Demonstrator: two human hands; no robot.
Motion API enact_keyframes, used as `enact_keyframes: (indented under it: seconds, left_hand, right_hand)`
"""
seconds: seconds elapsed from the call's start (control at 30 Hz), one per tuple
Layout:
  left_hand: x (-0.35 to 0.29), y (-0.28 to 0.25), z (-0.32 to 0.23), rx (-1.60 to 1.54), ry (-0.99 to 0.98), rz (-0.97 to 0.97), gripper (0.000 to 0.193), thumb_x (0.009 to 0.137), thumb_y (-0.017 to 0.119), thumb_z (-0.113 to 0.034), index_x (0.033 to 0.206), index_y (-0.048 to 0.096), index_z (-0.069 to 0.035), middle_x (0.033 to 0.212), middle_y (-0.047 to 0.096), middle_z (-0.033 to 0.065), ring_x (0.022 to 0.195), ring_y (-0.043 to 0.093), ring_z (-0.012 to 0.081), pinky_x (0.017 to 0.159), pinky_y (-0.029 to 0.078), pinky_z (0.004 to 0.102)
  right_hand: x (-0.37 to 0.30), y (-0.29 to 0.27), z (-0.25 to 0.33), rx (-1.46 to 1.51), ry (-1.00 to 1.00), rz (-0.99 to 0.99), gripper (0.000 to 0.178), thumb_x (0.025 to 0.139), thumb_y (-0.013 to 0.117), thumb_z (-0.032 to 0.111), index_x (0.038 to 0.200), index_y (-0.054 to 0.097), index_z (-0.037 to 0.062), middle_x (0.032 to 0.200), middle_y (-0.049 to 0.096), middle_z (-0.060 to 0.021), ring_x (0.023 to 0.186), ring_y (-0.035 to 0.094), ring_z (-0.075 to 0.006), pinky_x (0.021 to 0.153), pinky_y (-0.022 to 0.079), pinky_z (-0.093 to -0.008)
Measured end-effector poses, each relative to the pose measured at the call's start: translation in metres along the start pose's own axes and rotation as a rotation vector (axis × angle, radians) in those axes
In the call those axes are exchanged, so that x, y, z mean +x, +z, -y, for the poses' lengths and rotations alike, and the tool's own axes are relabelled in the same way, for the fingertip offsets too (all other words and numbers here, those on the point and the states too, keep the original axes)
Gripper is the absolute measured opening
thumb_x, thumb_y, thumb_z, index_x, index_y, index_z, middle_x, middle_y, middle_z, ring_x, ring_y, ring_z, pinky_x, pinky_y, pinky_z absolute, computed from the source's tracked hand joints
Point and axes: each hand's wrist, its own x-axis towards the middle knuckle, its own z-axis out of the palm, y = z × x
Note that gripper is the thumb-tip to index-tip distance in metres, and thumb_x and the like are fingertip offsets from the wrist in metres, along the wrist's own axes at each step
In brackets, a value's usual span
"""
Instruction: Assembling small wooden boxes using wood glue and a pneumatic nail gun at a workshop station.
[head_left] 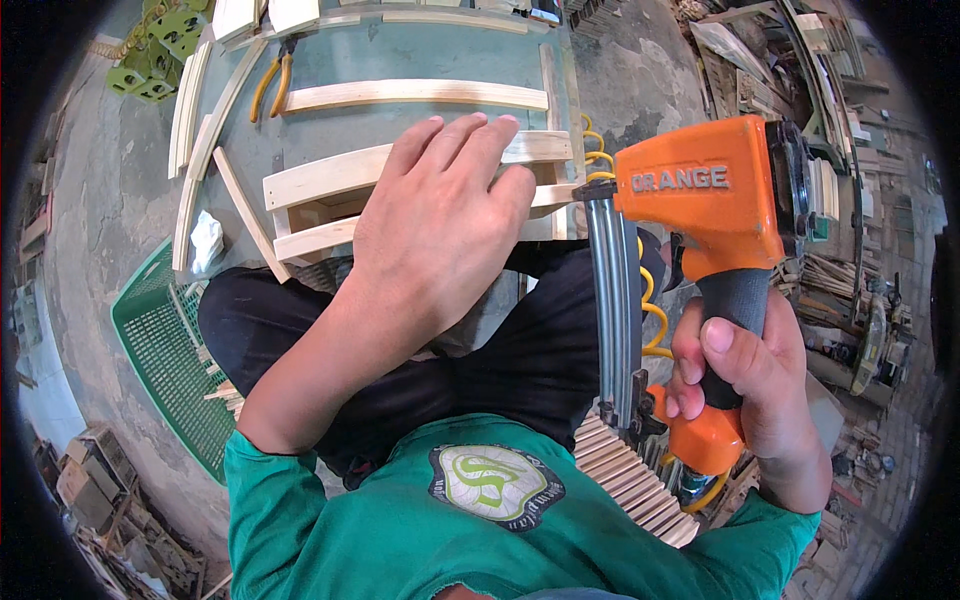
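A small frame of pale wooden slats (325, 178), with curved long sides and a short piece between them at the left end, lies at the near edge of the table. My left hand (440, 215) rests across its middle, the fingers over the far slat and the thumb near the inner gap; the palm hides part of the wood. In my right hand (750, 375) is an orange pneumatic nail gun (700, 195), gripped by its black handle. The gun's nose is at the frame's right end, seemingly touching it. Whether a finger is on the trigger I cannot tell.
Beyond the frame lie a loose slat (410, 93) and yellow-handled pliers (272, 85). More strips (215, 130) line the table's left side. A green basket (165, 350) stands at left. A coiled yellow hose (655, 320) hangs behind the gun. Stacked slats (630, 475) sit at lower right.
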Motion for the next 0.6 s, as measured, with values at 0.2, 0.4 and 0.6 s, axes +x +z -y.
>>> enact_keyframes:
  seconds: [0.2, 0.4, 0.6]
  left_hand:
    - [0.0, -0.001, 0.0, 0.0, 0.0, 0.003, 0.014, 0.085, 0.06, -0.014, 0.092, 0.066, -0.003, 0.128, 0.064, 0.0195, 0.127, 0.059, 0.0329, 0.111, 0.04, 0.0474]
    - [0.0, -0.001, -0.001, -0.001, -0.004, 0.006, 0.014, 0.085, 0.061, -0.013, 0.093, 0.066, -0.003, 0.129, 0.064, 0.0194, 0.126, 0.059, 0.0327, 0.112, 0.04, 0.0477]
    - [0.001, -0.004, -0.003, 0.001, -0.044, 0.067, 0.021, 0.083, 0.077, -0.016, 0.099, 0.068, -0.007, 0.138, 0.06, 0.0157, 0.134, 0.054, 0.0314, 0.117, 0.036, 0.0497]
  right_hand:
    - [0.0, 0.0, 0.001, 0.039, 0.005, -0.006, 0.031, 0.095, 0.072, 0.028, 0.096, 0.058, -0.0002, 0.072, 0.062, -0.0053, 0.058, 0.062, -0.0125, 0.058, 0.053, -0.0284]
    - [0.0, 0.0, 0.004, 0.023, 0.008, 0.012, 0.03, 0.096, 0.071, 0.027, 0.097, 0.058, -0.0009, 0.073, 0.062, -0.0052, 0.058, 0.061, -0.0119, 0.057, 0.053, -0.0274]
    - [0.013, -0.011, 0.01, -0.01, -0.104, -0.044, 0.035, 0.096, 0.07, 0.032, 0.1, 0.057, -0.0006, 0.073, 0.061, -0.0035, 0.058, 0.061, -0.0114, 0.056, 0.051, -0.0262]
